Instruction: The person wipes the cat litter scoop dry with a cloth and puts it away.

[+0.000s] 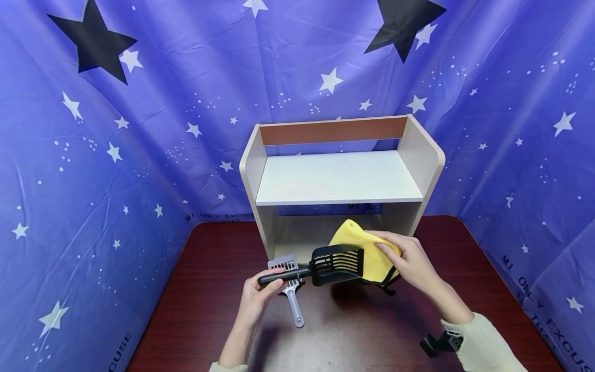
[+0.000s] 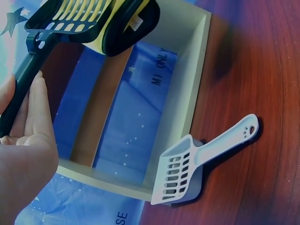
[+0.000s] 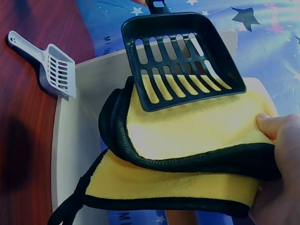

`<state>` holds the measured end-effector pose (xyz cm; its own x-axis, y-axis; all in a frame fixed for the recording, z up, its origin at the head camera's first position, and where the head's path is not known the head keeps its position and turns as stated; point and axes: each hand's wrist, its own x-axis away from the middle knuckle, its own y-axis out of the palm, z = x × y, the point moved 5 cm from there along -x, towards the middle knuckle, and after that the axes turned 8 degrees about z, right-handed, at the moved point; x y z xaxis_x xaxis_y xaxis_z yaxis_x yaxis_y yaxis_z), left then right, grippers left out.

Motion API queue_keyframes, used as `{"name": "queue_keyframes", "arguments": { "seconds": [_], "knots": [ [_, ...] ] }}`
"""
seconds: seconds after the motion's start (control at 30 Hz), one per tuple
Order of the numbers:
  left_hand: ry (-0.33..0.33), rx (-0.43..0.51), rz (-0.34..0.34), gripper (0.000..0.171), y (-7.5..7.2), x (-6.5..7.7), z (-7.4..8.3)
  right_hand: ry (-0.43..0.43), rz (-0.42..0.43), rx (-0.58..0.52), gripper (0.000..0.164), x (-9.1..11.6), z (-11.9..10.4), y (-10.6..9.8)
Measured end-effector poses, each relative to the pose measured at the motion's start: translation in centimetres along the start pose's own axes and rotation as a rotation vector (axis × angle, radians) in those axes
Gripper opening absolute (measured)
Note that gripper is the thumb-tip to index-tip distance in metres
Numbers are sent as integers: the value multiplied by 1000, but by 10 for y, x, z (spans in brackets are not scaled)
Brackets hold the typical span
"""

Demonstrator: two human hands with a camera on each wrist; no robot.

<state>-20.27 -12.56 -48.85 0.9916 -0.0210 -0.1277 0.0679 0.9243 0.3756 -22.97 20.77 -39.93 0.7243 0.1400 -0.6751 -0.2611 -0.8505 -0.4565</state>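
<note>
Left hand grips black scoop (right pinches cloth).

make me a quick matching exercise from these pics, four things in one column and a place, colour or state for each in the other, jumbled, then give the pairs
Things
1. black scoop
2. pale scoop
3. cloth
4. shelf

Descriptions
A. yellow, in the right hand
B. has a brown strip near its top
C. held by its handle in the left hand
D. slotted, resting on the table

Pairs: 1-C, 2-D, 3-A, 4-B
</note>
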Motion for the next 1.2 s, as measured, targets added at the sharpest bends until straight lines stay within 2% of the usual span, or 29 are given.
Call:
{"name": "queue_keyframes", "arguments": {
  "seconds": [0.13,0.33,0.63,0.77,0.97,1.2],
  "knots": [
    [-25,-11,-1,35,2,0,-3,-18,-17,-6,31,-3,-3,2],
    [-50,-24,-9,25,7,0,-8,-44,-47,-15,35,-9,-9,5],
    [-59,-17,-40,27,12,0,-12,-80,-113,2,35,-15,-20,10],
    [-73,-13,-38,25,14,0,-13,-146,-144,47,37,-16,-28,14],
    [-60,-7,-32,24,13,1,-14,-269,-253,114,43,-13,-36,20],
    [-46,-23,-5,24,11,1,-12,-320,-283,134,48,-9,-34,21]
  ]
}}
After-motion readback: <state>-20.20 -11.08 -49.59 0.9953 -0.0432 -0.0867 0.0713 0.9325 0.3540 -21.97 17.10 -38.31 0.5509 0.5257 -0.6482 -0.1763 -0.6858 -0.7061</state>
